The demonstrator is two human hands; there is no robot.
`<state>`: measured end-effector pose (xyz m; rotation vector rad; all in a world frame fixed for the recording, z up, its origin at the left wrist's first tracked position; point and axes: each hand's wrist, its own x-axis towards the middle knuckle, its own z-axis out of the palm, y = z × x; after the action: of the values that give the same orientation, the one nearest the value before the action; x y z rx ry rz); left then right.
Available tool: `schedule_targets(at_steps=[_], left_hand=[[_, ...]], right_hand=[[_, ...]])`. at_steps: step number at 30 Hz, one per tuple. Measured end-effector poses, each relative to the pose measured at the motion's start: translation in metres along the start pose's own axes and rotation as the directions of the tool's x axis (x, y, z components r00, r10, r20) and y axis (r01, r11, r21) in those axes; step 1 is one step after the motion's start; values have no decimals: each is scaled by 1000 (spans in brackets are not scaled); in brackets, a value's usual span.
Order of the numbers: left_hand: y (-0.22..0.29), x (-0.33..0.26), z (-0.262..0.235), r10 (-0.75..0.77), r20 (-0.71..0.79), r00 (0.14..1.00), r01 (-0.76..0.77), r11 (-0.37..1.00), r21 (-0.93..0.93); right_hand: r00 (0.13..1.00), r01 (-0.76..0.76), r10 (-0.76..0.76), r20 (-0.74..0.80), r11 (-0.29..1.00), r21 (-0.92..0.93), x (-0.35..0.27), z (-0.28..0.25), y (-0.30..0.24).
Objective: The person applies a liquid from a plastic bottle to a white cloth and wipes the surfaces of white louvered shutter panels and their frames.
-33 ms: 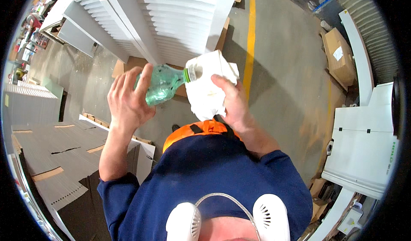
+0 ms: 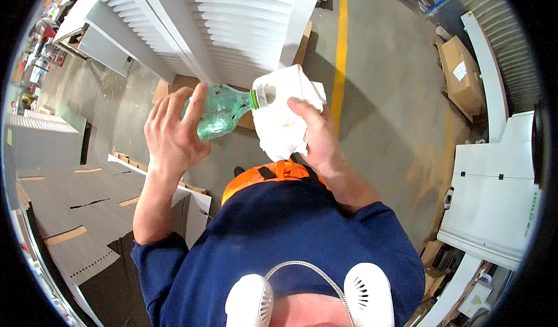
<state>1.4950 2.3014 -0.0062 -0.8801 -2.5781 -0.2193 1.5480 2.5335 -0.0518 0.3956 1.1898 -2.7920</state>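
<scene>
Currently the left hand [image 2: 176, 128] is gripping a green bottle [image 2: 224, 112] at its base end, fingers curving round it. To that hand's right, the bottle's neck is overlapping a white cloth [image 2: 282, 120], which the right hand [image 2: 318, 134] is pinching, thumb on top. Beyond both hands, white louvred panels [image 2: 241, 24] are standing near a yellow floor line [image 2: 342, 42].

Brightly lit at centre, apparently from overhead, with near-white glare on the white cloth [image 2: 283, 118] and louvred panels [image 2: 241, 30], glinting highlights on the green bottle [image 2: 224, 111], and a soft-edged shadow on the grey floor [image 2: 395, 152] beside the panels. Dimmer toward upper right; reasonably sharp centrally, indistinct in the far-left clutter [image 2: 45, 42], with straight edges bowed toward a circular rim and corners lost to black.
</scene>
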Motion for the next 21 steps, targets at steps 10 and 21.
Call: schedule_targets(at_steps=[10,21], left_hand=[[4,22,-9,107,27,994,-110,984,137],[14,54,-31,229,251,941,-303,898,318]], right_hand=[[1000,-8,8,-3,1000,9,3,-2,-7],[996,-91,92,-12,994,65,11,-6,-3]])
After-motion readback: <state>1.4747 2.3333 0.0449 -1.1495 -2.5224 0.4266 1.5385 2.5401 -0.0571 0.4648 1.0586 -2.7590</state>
